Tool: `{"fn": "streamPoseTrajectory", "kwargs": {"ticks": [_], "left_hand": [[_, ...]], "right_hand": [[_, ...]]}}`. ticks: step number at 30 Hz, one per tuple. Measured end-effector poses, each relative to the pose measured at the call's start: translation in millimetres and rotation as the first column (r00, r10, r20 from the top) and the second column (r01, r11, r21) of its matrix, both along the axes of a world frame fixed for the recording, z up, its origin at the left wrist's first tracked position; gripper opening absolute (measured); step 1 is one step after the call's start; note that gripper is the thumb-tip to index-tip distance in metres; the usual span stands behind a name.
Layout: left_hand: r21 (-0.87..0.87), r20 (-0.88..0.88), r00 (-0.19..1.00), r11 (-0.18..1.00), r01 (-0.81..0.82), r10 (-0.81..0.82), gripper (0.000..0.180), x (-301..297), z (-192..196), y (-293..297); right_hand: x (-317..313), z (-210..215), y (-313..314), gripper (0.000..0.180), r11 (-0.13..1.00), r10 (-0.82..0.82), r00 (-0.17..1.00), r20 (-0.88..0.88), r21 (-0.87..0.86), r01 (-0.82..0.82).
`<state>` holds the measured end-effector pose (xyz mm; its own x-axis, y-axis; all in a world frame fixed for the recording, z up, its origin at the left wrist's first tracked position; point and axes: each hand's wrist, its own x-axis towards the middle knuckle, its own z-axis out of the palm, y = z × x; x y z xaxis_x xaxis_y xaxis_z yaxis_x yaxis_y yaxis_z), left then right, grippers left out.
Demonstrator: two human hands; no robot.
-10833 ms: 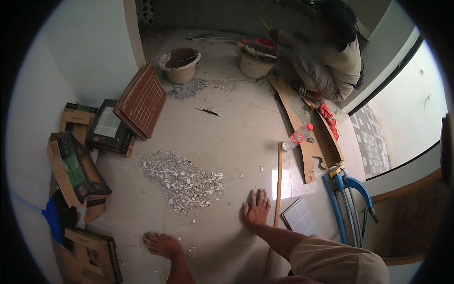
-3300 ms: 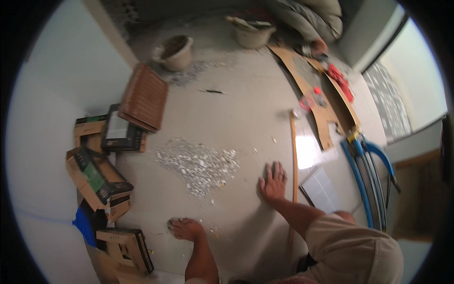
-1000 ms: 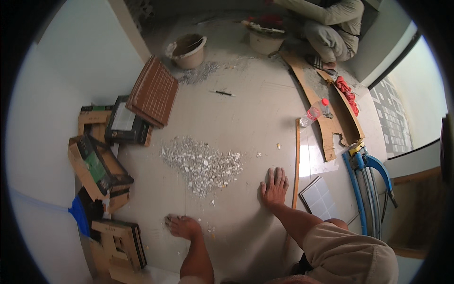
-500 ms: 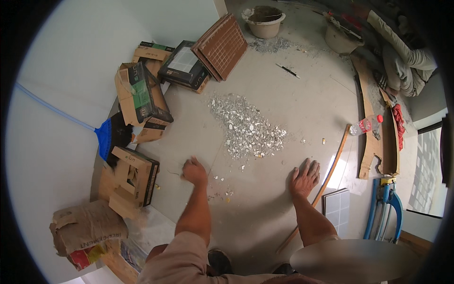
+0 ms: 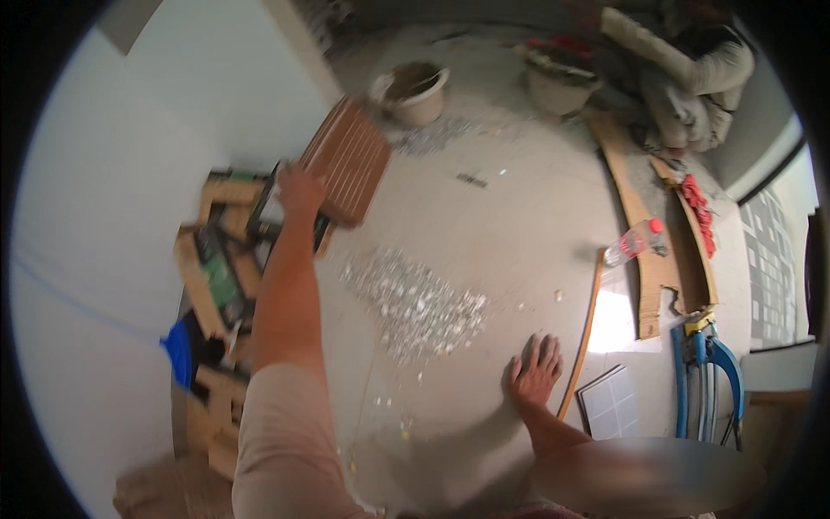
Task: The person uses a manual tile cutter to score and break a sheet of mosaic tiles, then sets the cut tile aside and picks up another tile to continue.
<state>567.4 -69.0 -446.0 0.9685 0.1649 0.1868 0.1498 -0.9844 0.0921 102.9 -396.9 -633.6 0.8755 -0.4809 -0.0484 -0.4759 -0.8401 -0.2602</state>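
My left hand (image 5: pixel 298 187) is stretched far forward, at the left edge of the brown tiles (image 5: pixel 353 164) that lean on a dark box (image 5: pixel 266 208). Motion blurs its fingers, so whether they grip the edge cannot be made out. Flat on the floor, my right hand (image 5: pixel 535 370) rests with its fingers spread, holding nothing. Between my arms and beyond lies a heap of pale broken chips (image 5: pixel 419 307). Close to my right hand are a thin wooden strip (image 5: pixel 587 330) and grey tiles (image 5: pixel 610 403).
Torn cartons (image 5: pixel 212 277) and a blue broom head (image 5: pixel 179 353) line the left wall. Two buckets (image 5: pixel 422 105) stand at the back. At right are a plastic bottle (image 5: pixel 631 245), cardboard strips (image 5: pixel 635 216), a blue tile cutter (image 5: pixel 724 363) and a crouching person (image 5: pixel 692 95).
My left hand has gone from the floor near the chips forward and left to the brown tiles. The view has shifted; my right hand stays on the floor.
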Motion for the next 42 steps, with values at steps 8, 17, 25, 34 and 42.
{"fn": "streamPoseTrajectory", "kwargs": {"ticks": [8, 17, 25, 34, 42], "left_hand": [[0.064, -0.203, 0.977, 0.997, -0.048, 0.060, 0.089, 46, -5, -25], [0.211, -0.206, 0.974, 0.967, 0.140, -0.096, 0.074, 64, 7, -22], [-0.169, -0.298, 0.949, 0.984, 0.056, -0.106, 0.048, 64, 10, -65], [-0.016, -0.160, 0.953, 0.966, 0.260, -0.259, 0.048, 8, -5, -95], [-0.192, -0.330, 0.771, 0.838, 0.511, -0.545, 0.051, -94, 54, -136]], "right_hand": [[-3, -5, 3, 0.073, 0.997, -0.032, 0.998, -0.053, 0.068, 0.035], [5, 1, 3, 0.074, 0.998, -0.017, 0.996, -0.088, 0.066, 0.023], [4, -3, 9, 0.073, 0.998, -0.026, 0.997, -0.066, 0.061, 0.030], [8, -4, 4, 0.070, 0.998, -0.030, 0.999, 0.032, 0.050, 0.028], [-4, -9, 1, 0.069, 0.999, -0.034, 0.997, 0.063, 0.020, 0.033]]}}
